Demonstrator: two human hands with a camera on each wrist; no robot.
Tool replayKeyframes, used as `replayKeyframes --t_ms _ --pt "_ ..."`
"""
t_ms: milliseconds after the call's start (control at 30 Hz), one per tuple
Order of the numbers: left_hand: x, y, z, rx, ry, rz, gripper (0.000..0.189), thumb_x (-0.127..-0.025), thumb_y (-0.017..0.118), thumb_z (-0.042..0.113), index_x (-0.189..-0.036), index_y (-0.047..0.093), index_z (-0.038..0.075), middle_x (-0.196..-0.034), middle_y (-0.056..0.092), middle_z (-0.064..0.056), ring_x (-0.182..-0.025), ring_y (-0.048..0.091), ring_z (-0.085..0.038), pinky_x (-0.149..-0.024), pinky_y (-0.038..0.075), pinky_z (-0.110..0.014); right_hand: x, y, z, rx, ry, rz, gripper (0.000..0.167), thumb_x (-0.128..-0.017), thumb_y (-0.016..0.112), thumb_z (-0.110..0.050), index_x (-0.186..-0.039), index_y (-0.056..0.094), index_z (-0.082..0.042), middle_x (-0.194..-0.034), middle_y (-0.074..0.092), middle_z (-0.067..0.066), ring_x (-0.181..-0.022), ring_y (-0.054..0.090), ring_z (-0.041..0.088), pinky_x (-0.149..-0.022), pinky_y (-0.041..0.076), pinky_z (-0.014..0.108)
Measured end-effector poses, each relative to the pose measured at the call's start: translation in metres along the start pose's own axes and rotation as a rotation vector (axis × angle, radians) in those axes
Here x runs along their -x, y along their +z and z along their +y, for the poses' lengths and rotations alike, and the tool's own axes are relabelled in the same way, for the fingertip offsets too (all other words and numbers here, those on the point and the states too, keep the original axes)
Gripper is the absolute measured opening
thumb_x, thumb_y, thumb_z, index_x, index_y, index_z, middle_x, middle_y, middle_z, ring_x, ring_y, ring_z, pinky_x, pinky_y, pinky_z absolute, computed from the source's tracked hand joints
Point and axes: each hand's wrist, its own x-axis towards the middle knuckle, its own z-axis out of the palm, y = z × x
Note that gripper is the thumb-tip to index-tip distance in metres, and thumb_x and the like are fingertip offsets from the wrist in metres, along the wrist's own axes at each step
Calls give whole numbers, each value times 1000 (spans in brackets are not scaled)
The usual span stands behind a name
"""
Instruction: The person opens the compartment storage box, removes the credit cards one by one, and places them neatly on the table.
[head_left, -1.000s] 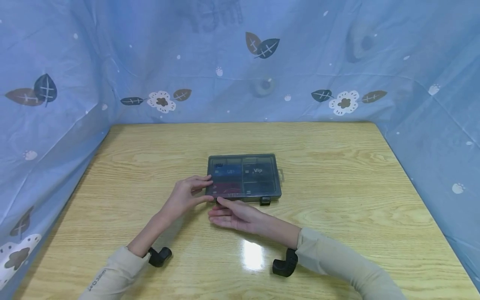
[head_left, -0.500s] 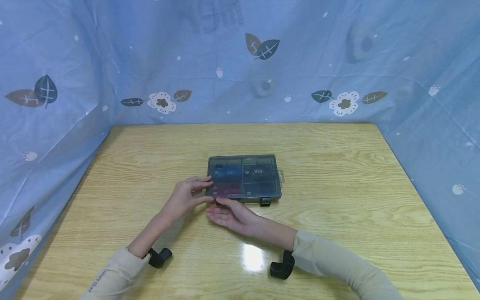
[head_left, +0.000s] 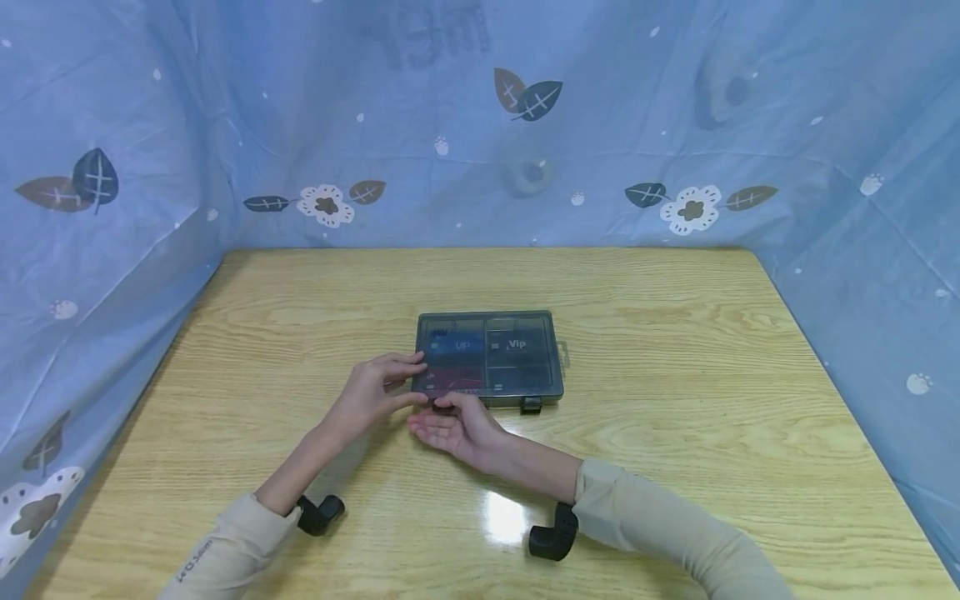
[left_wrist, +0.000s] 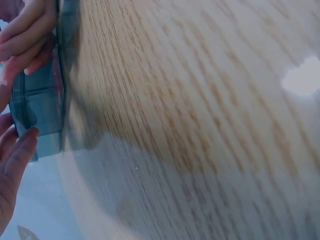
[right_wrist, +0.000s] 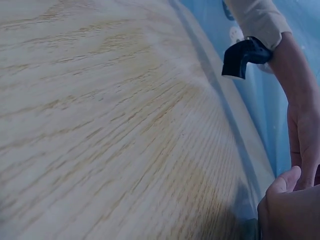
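Observation:
A flat plastic case (head_left: 521, 354) with a smoky see-through lid lies on the table; blue, dark and reddish contents marked "Vip" show through. My left hand (head_left: 367, 392) holds its front left corner, fingertips on the left side and thumb at the front edge. The right hand (head_left: 472, 433) has its bent thumb at the front edge near the left latch, which it mostly hides. Its other fingers lie loosely below, in front of the case. A black latch (head_left: 531, 405) shows at the front right. In the left wrist view both hands meet the case's (left_wrist: 45, 110) side wall.
The wood-grain table (head_left: 675, 333) is bounded by a blue patterned curtain (head_left: 450, 125) at the back and sides. A clear hanging tab (head_left: 564, 353) sticks out from the case's right side. Black wrist-worn devices (head_left: 553, 533) sit at both cuffs.
My right hand and forearm have shifted slightly left, its thumb bending more at the front edge. The left hand and the case stay in place.

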Motion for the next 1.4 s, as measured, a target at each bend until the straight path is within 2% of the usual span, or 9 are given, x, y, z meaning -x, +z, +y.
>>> replayKeyframes --t_ms 167,567,733,933,1033,1200,1267,1333,1400 --pt "1 0 0 7 -14 -7 45 -74 80 6 -116 66 -6 -127 60 -18 -113 59 -33 -93 53 -33 1 2 0 -29 -6 5 30 -94 35 -3 -121 35 8 -131 42 41 -125 46 45 -108 41 44" --pt "0 -1 0 -22 -2 -13 44 -75 80 5 -115 66 -6 -126 60 -18 -112 59 -33 -91 54 -35 4 9 -3 -143 24 -10 46 -95 32 -1 -137 18 13 -138 35 41 -132 36 45 -111 38 40" --pt "1 -2 0 -21 -11 -13 44 -75 80 5 -116 66 -6 -127 60 -18 -112 59 -33 -91 54 -35 4 12 0 -157 22 5 43 -93 26 2 -134 22 16 -136 36 41 -132 37 44 -112 36 40" --pt "-1 -2 1 -7 -23 -19 45 -75 80 5 -116 66 -5 -129 59 -18 -114 59 -33 -92 53 -33 4 11 3 -112 24 33 37 -91 19 4 -121 36 17 -124 42 33 -124 44 39 -111 38 38" --pt "-2 -3 2 -9 -28 -20 45 -74 80 6 -115 66 -5 -128 59 -17 -113 59 -33 -92 54 -32 6 9 1 -104 43 -2 39 -97 18 1 -130 29 19 -132 36 37 -129 39 41 -113 35 39" --pt "-1 -4 2 -16 -36 -21 45 -74 81 7 -115 66 -5 -128 60 -17 -111 60 -33 -90 54 -32 11 1 -3 13 94 -54 44 -104 21 -3 -142 15 17 -138 34 43 -133 35 45 -113 34 43" --pt "-1 -4 2 -22 -33 -22 46 -74 81 8 -116 66 -4 -128 59 -17 -110 61 -33 -90 55 -32 13 -3 -4 96 107 -56 44 -105 24 -6 -142 17 17 -132 43 41 -129 41 44 -110 37 44" --pt "-1 -4 1 -23 -30 -22 46 -75 81 9 -116 66 -4 -128 59 -17 -108 62 -33 -90 55 -32 14 -8 -6 169 115 -48 42 -105 30 -7 -138 26 18 -117 57 37 -120 53 41 -107 42 44" --pt "-1 -3 0 -22 -29 -24 46 -75 81 10 -116 66 -4 -129 59 -17 -107 63 -33 -89 55 -32 15 -13 -8 240 119 -44 37 -105 36 -9 -130 40 18 -97 68 25 -104 65 33 -102 47 43"
